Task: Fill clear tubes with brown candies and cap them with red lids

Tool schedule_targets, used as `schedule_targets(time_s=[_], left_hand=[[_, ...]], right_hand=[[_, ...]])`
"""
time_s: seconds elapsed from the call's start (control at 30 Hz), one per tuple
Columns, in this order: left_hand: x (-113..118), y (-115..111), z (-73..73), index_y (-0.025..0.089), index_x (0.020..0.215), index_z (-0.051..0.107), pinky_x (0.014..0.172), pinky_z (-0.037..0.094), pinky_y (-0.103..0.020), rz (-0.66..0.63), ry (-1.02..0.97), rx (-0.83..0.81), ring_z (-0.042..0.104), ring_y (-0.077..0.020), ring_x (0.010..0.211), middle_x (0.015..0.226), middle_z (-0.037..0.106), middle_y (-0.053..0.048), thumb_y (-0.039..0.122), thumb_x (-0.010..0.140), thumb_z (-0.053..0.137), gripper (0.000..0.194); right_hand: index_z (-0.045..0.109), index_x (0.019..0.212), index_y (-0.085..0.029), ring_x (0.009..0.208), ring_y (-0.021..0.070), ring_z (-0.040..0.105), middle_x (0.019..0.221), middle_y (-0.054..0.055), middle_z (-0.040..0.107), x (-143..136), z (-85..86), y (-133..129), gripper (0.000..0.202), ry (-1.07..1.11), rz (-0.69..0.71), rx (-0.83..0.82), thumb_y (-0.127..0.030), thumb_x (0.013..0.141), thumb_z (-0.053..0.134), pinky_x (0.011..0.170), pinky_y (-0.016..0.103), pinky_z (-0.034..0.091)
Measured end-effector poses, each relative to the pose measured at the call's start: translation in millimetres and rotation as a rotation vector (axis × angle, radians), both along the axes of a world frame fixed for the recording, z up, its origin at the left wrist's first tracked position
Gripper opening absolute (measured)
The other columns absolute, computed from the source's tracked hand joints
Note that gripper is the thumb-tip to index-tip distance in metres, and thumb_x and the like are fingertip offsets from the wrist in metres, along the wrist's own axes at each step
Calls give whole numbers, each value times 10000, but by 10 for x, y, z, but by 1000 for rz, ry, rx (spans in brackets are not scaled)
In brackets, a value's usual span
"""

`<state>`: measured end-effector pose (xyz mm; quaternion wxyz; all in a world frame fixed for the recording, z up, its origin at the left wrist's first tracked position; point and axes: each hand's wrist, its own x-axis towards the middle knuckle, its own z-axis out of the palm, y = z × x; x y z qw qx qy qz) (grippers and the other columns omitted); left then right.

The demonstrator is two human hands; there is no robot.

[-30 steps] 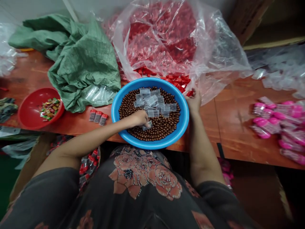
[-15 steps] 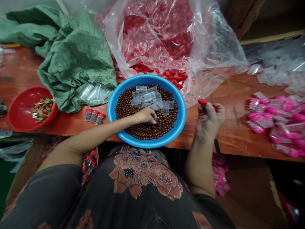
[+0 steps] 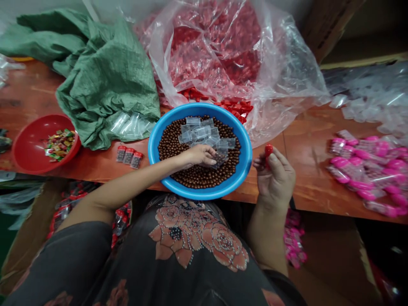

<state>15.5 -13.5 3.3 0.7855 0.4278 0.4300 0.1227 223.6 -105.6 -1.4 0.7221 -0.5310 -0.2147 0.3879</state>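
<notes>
Both hands are in view at the front of the worktable: my right hand [image 3: 276, 175], just to the right of the basin, pinches a small red cap [image 3: 268, 150] upright between thumb and bent fingers, while my left hand [image 3: 198, 155] reaches over the basin with fingers curled at a clear container [image 3: 220, 160]; whether these fingers grip it or only touch it, I cannot tell. That container is low over the contents of the blue oval basin [image 3: 205, 194], which stands at the table's near edge, directly before me. Small brown balls [image 3: 196, 181] fill the basin in a broad bed, and a loose heap of clear plastic containers [image 3: 201, 131] lies on them toward the far side. Beyond the rim, red pieces [image 3: 237, 109] spill from a large transparent bag [image 3: 210, 63] packed with more of the same colour. To the left of the basin, three red-topped containers [image 3: 128, 157] with dark contents lie side by side, near a crumpled green sack [image 3: 108, 80] bearing several clear tubes [image 3: 132, 124] at its front edge. Farther left is a red bowl [image 3: 28, 142], with wrapped sweets [image 3: 60, 145] gathered at its right side. Well to the right, pink-topped containers [image 3: 369, 165] form a pile on the reddish-brown table [image 3: 309, 178], and translucent pieces [image 3: 376, 102] are massed behind them.
</notes>
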Motion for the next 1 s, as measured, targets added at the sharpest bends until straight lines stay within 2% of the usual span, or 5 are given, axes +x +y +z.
schedule_targets(time_s=[0.37,0.53,0.67,0.8,1.0], left_hand=[[-578,-124,270,196,917,591,932,487,-359,147,-84,373,658,-154,885,890,678,-11,178,671,742,290],[-727,-129,334,197,999,632,995,478,-388,236,-76,448,660,-186,1000,1038,695,-46,211,694,745,326],[-788,-130,304,154,1103,648,991,492,-411,259,-143,387,656,-210,1035,1127,695,-91,251,693,776,440],[-808,-170,254,144,1133,646,909,538,-379,254,-213,272,660,-186,971,1146,686,-101,248,713,782,453],[-788,-272,270,151,1118,671,866,559,-349,238,-263,214,653,-187,978,1144,681,-98,245,725,786,420]], right_hand=[[663,1191,-288,663,123,674,909,-1,716,-463,61,182,377,-182,381,-12,-417,838,694,550,262,555],[642,1230,-299,798,146,713,975,-5,717,-657,49,320,419,-208,539,-1,-409,833,717,753,330,615],[649,1224,-316,957,164,699,987,0,729,-743,117,374,395,-239,527,7,-383,841,722,877,319,582],[621,1225,-324,871,153,690,960,-1,707,-778,246,403,421,-156,529,8,-386,823,731,768,286,597],[605,903,-264,779,108,679,867,-44,652,-864,332,464,311,15,382,36,-364,707,824,766,263,606]])
